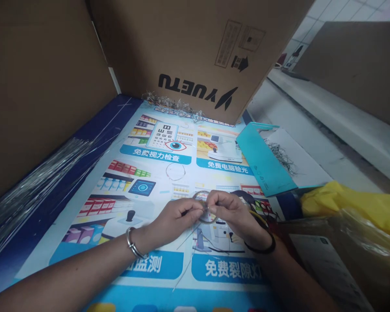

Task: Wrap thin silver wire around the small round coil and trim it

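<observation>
Head view: L hand & R hand meet approx. mid-pic, thumbs and fingers pinched on a thin ring, fingertips nearly touching inside its outline; exact grip pts too small to tell. Ring is btwn the hands, over the printed bench, w/ thin wires trailing below. Loose wire loop lies just beyond. Wire bundle far L; wire scraps along base of the cardboard box. R side: teal carton, yellow plastic nearer.
</observation>
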{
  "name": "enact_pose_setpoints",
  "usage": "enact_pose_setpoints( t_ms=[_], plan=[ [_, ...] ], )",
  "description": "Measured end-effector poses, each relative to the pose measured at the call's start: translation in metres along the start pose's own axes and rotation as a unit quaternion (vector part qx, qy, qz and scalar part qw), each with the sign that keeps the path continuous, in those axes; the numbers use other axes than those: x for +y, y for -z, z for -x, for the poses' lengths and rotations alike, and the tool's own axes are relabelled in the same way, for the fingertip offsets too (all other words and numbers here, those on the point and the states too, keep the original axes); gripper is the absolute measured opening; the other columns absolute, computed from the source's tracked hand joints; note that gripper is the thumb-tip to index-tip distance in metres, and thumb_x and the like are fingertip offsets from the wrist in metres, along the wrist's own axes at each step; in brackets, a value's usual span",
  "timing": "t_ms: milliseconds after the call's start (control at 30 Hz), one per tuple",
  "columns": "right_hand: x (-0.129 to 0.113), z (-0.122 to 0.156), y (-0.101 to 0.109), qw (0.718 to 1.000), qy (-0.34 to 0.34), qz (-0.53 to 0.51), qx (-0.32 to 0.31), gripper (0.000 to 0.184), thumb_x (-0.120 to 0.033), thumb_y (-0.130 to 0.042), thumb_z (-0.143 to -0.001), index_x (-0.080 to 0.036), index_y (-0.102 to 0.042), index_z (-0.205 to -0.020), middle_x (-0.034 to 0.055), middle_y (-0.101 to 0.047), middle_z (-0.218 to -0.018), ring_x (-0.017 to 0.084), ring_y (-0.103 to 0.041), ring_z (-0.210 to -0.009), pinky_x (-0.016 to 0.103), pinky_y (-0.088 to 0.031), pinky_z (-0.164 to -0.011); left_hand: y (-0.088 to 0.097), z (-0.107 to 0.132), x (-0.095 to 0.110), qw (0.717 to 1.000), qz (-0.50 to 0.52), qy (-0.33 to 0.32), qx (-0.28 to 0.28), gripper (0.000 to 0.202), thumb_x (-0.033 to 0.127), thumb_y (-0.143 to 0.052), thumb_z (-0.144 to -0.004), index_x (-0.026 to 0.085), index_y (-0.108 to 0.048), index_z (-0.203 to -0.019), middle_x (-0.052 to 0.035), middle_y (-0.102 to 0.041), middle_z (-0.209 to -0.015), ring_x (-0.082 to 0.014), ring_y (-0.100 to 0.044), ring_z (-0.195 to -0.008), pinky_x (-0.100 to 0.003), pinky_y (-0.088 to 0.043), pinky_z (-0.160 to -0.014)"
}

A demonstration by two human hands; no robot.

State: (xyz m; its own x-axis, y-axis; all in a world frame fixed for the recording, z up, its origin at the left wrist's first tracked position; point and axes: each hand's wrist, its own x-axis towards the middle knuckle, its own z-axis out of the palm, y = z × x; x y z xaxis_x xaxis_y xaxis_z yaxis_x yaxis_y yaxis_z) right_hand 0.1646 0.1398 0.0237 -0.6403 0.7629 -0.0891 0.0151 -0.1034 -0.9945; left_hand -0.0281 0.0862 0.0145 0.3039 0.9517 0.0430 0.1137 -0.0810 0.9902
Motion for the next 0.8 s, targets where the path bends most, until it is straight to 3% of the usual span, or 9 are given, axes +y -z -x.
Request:
enact_pose_setpoints(
  t_ms=[600,800],
  plan=[
    [0.009,-0.001,-0.011,0.997,0.029,-0.013,0.076,0.013,-0.027,-0.063,-0.083,-0.019,-0.056,-0.075,-0.0033,-0.047,-0.067,0.010,-0.038,-0.062,0.024,-0.031,-0.057,-0.002,0.001,0.003,0.998,0.053,0.041,0.016,0.020,0.030,-0.049,-0.090,0.015,-0.060,-0.082,0.0024,-0.052,-0.065,-0.0100,-0.046,-0.061,-0.023,-0.039,-0.060],
    [0.010,-0.001,-0.011,0.997,0.041,0.014,0.071,0.016,-0.028,-0.062,-0.084,-0.020,-0.054,-0.073,-0.0035,-0.047,-0.067,0.011,-0.039,-0.062,0.025,-0.032,-0.058,-0.002,0.000,0.006,0.997,0.064,0.050,0.016,0.021,0.032,-0.050,-0.089,0.015,-0.059,-0.079,0.0031,-0.051,-0.063,-0.0097,-0.045,-0.058,-0.024,-0.039,-0.060]
  ],
)
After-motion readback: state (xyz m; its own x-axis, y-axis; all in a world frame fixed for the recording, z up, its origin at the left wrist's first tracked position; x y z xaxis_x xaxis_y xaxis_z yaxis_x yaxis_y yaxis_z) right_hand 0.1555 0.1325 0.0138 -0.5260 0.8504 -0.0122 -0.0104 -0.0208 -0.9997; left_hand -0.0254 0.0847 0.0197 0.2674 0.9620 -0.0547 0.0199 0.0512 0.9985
